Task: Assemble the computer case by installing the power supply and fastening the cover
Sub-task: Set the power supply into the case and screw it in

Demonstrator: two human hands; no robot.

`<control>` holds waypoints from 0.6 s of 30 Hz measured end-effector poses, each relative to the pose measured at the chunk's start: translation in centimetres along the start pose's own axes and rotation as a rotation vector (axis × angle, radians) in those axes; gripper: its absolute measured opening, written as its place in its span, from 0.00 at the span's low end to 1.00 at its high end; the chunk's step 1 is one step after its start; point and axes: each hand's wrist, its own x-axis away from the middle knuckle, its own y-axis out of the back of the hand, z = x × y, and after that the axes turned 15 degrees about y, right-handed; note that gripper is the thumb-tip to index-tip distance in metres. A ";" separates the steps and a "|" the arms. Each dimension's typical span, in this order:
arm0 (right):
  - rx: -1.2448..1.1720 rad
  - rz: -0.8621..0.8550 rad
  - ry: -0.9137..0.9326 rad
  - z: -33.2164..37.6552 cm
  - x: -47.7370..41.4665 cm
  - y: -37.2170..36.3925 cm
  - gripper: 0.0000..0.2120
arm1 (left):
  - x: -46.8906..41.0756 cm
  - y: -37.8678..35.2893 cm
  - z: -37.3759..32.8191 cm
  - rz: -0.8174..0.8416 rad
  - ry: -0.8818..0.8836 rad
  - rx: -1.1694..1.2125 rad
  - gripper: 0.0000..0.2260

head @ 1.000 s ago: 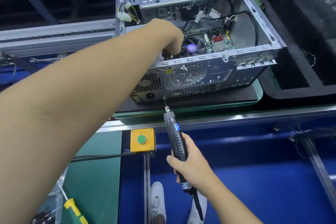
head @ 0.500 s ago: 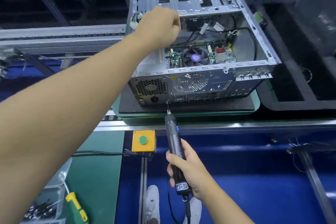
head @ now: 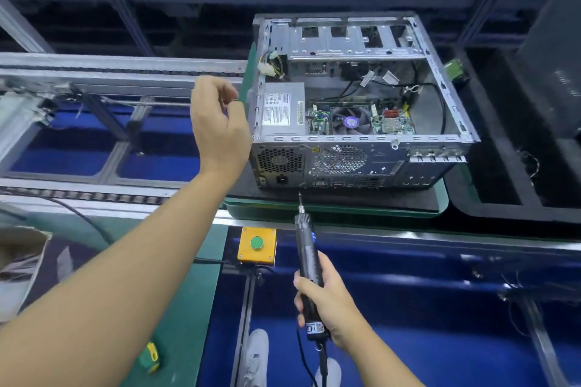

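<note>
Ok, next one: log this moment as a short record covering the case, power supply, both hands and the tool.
case: lying on a green tray, open side up, no cover fitted
power supply: inside the case, left end, behind the rear panel
left hand: in the air left of the case, fingers loosely curled; contents unclear
right hand: grips the electric screwdriver
screwdriver bit: points at the rear panel, just short of it

On my left hand, curled fingers are hiding whether they are pinching anything. My right hand is covering the grip of the black electric screwdriver, whose cable is running off the bottom edge.
</note>
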 end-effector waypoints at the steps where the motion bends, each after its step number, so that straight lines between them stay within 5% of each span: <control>1: 0.004 0.003 0.003 0.1 -0.1 0.0 0.20 | 0.7 0.1 0.9 -0.021 0.072 0.014 0.07; 5: 0.021 0.020 0.021 0.4 0.0 0.3 0.21 | 4.2 0.5 4.1 -0.025 0.347 0.027 0.06; 11: 0.091 0.096 0.027 -0.1 1.2 0.7 0.25 | 10.1 -0.7 8.1 0.291 0.840 -0.028 0.06; 15: 0.120 0.149 0.023 -0.3 0.7 1.0 0.29 | 11.0 -1.4 9.9 0.292 0.946 0.015 0.07; 18: 0.127 0.156 0.027 -0.4 -0.4 1.5 0.29 | 10.9 -1.6 10.5 0.320 0.833 -0.060 0.09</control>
